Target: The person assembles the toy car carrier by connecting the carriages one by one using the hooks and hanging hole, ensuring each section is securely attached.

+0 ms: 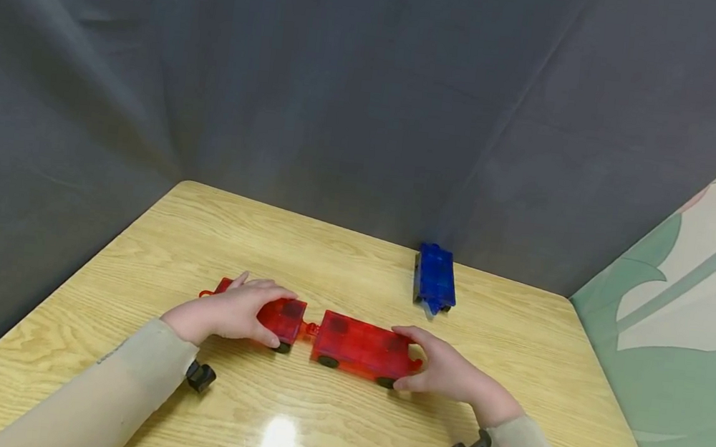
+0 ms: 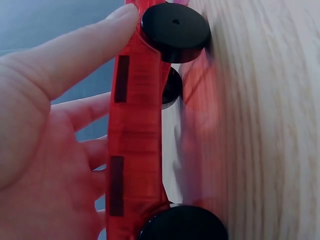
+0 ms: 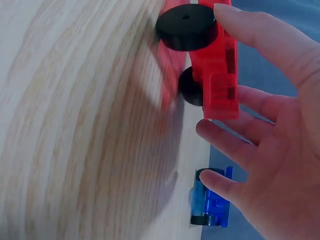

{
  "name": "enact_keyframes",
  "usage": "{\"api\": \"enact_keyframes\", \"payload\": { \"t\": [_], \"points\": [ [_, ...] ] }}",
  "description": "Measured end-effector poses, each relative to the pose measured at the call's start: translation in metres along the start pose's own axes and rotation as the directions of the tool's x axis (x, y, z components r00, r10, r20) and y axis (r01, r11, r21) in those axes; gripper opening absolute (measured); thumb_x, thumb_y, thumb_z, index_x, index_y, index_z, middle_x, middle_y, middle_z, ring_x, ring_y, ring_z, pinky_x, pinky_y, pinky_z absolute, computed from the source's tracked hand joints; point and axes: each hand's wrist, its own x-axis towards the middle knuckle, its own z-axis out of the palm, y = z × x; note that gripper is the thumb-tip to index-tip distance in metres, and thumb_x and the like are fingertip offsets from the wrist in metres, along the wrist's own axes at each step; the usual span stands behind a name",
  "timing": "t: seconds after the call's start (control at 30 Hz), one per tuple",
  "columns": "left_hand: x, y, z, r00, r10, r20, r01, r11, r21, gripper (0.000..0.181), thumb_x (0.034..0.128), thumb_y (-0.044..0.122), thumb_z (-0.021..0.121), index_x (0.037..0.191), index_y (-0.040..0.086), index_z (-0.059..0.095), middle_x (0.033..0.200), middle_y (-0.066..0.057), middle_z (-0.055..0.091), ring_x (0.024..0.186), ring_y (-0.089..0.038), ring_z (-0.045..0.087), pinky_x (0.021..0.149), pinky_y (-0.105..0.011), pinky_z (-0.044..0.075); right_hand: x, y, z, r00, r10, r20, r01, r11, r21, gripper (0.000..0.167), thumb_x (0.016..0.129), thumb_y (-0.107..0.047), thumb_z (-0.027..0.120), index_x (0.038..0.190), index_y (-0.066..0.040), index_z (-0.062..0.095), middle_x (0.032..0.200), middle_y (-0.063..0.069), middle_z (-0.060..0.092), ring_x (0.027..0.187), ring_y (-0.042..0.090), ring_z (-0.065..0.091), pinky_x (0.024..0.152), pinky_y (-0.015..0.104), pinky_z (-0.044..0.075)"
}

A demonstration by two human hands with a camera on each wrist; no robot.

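Observation:
Two translucent red toy wagons with black wheels stand end to end on the wooden table. Across the left red wagon (image 1: 284,319) lies my left hand (image 1: 222,317), pinching its sides between thumb and fingers; in the left wrist view the thumb presses the wagon's side (image 2: 135,125) near a wheel. My right hand (image 1: 444,370) grips the outer end of the right red wagon (image 1: 355,346), with its thumb near a wheel (image 3: 187,27). Between the wagons a red hook-like coupling (image 1: 309,329) bridges the gap; whether it is latched I cannot tell.
A translucent blue toy wagon (image 1: 436,274) sits near the table's back edge, beyond my right hand. A dark grey curtain (image 1: 343,107) hangs behind and at the left of the table (image 1: 326,422). Flower-patterned fabric (image 1: 685,320) borders the right side.

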Motion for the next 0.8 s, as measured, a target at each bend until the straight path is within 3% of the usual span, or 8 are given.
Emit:
{"api": "enact_keyframes", "payload": {
  "t": [0.17, 0.27, 0.37, 0.5, 0.67, 0.8],
  "points": [
    [-0.002, -0.001, -0.004, 1.0, -0.023, 0.004, 0.023, 0.999, 0.024, 0.08, 0.0779, 0.037, 0.084, 0.145, 0.014, 0.049, 0.148, -0.014, 0.043, 0.14, -0.037, 0.031, 0.114, -0.06, -0.002, 0.0, 0.002, 0.0, 1.0, 0.009, -0.004, -0.009, 0.999, 0.046, 0.083, 0.078, -0.024, 0.086, 0.147, -0.007, 0.044, 0.142, 0.009, 0.051, 0.13, 0.037, 0.045, 0.105, 0.064, 0.033],
    [-0.002, 0.007, -0.008, 1.0, -0.023, -0.011, 0.024, 0.999, 0.031, 0.084, 0.0785, 0.039, 0.084, 0.148, 0.013, 0.045, 0.15, -0.015, 0.04, 0.143, -0.038, 0.025, 0.114, -0.06, -0.003, 0.0, 0.004, 0.001, 1.0, 0.011, -0.006, -0.011, 0.997, 0.073, 0.081, 0.078, -0.023, 0.086, 0.147, -0.007, 0.045, 0.142, 0.009, 0.051, 0.13, 0.037, 0.045, 0.104, 0.067, 0.03],
    [0.004, 0.027, -0.009, 0.998, 0.013, -0.055, -0.011, 0.999, 0.033, 0.086, 0.08, 0.041, 0.082, 0.151, 0.015, 0.041, 0.153, -0.013, 0.037, 0.145, -0.036, 0.02, 0.114, -0.058, -0.005, 0.0, 0.006, 0.001, 1.0, 0.001, -0.006, -0.001, 0.996, 0.093, 0.08, 0.079, -0.023, 0.085, 0.146, -0.007, 0.045, 0.141, 0.009, 0.051, 0.13, 0.037, 0.045, 0.104, 0.068, 0.029],
    [0.02, 0.064, -0.001, 0.993, 0.085, -0.083, -0.082, 0.996, 0.039, 0.084, 0.0813, 0.041, 0.081, 0.152, 0.018, 0.041, 0.154, -0.007, 0.037, 0.146, -0.029, 0.021, 0.116, -0.054, -0.005, -0.001, 0.009, 0.001, 1.0, -0.02, -0.003, 0.02, 0.992, 0.122, 0.079, 0.08, -0.023, 0.085, 0.146, -0.007, 0.045, 0.14, 0.008, 0.052, 0.13, 0.037, 0.045, 0.106, 0.067, 0.027],
    [0.045, 0.103, 0.021, 0.991, 0.12, -0.05, -0.118, 0.992, 0.047, 0.08, 0.0811, 0.043, 0.081, 0.149, 0.018, 0.046, 0.15, -0.002, 0.042, 0.142, -0.022, 0.031, 0.118, -0.047, 0.0, -0.002, 0.01, 0.001, 0.999, -0.045, 0.0, 0.045, 0.989, 0.144, 0.077, 0.081, -0.022, 0.083, 0.146, -0.007, 0.044, 0.14, 0.008, 0.053, 0.129, 0.037, 0.047, 0.106, 0.067, 0.029],
    [0.063, 0.115, 0.043, 0.992, 0.121, -0.03, -0.12, 0.992, 0.039, 0.08, 0.0803, 0.046, 0.081, 0.148, 0.018, 0.048, 0.149, 0.0, 0.044, 0.14, -0.02, 0.034, 0.119, -0.046, 0.006, -0.003, 0.009, 0.002, 0.998, -0.065, -0.002, 0.065, 0.986, 0.154, 0.075, 0.083, -0.021, 0.082, 0.146, -0.004, 0.043, 0.139, 0.011, 0.053, 0.127, 0.039, 0.048, 0.104, 0.066, 0.032]
  ]
}}
